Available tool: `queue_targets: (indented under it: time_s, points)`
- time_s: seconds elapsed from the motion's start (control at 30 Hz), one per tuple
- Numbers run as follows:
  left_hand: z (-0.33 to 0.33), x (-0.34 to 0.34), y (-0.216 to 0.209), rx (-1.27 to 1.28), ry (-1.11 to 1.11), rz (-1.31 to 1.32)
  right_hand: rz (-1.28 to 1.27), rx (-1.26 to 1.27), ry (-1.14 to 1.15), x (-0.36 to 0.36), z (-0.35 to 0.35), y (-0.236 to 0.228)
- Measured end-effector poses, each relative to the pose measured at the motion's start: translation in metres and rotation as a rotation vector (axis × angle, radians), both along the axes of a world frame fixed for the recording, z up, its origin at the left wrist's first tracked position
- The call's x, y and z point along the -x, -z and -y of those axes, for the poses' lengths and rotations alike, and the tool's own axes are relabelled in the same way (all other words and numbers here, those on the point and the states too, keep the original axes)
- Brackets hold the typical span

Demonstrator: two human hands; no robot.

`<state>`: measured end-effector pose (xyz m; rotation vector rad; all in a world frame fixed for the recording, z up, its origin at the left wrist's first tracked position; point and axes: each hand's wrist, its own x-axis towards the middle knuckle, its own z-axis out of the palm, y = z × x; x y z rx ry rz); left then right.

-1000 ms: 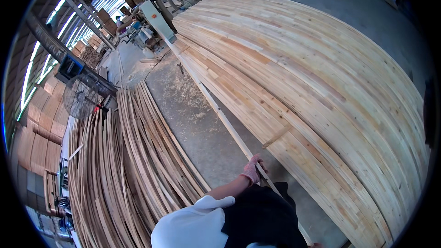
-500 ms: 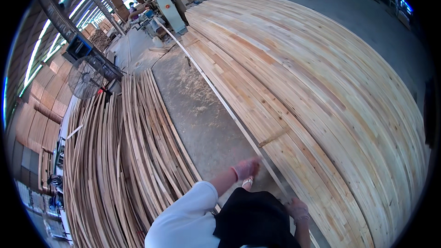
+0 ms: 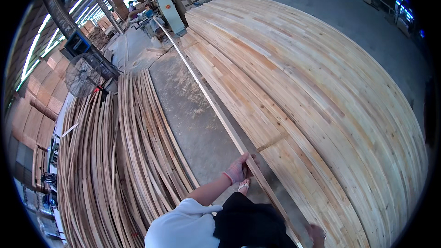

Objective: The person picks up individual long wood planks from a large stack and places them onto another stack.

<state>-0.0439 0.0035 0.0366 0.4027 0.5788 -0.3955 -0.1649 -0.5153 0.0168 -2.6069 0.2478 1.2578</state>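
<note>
A long, narrow wooden strip (image 3: 224, 120) runs from the machine in the far distance down to the lower edge, close to my right side. My left hand (image 3: 239, 168), in a pinkish glove, is closed around the strip in front of my body. Lower down, my right hand (image 3: 316, 235) is apart from the strip, between its near end and the boards; motion blur and the lower edge hide its fingers. Beside the strip on the right lies a broad stack of pale jointed boards (image 3: 321, 87).
Many thin wooden strips (image 3: 138, 133) lie bundled on the left. A pedestal fan (image 3: 83, 76) stands beyond them by a post. Farther away, a person (image 3: 132, 9) is near the machine (image 3: 169, 13) with the grey-green cabinet. Sawdust (image 3: 186, 80) covers part of the floor.
My left hand has come onto the strip and closed around it. My right hand has left the strip and moved down and right. The strip now shows its wider face.
</note>
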Motion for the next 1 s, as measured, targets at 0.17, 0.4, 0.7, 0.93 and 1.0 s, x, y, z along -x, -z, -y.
queue_targets:
  time_s: [0.17,0.4,0.7,0.93,1.0]
  points:
    - [-0.036,-0.049,-0.034,0.004,-0.167,0.065,0.043,0.255,0.199,0.089,0.09,-0.05]
    - [-0.016,0.005,0.028,-0.049,0.354,-0.019,0.271,0.139,0.185,0.061,0.022,-0.059]
    - [-0.041,-0.034,-0.022,-0.137,0.331,0.101,0.156,0.303,0.377,0.069,0.017,-0.099]
    - [-0.126,-0.108,-0.005,-0.404,0.232,0.145,0.254,-0.032,0.32,-0.01,-0.102,-0.151]
    - [-0.137,-0.132,-0.002,-0.394,0.132,0.148,0.287,0.003,0.338,-0.039,-0.14,-0.167]
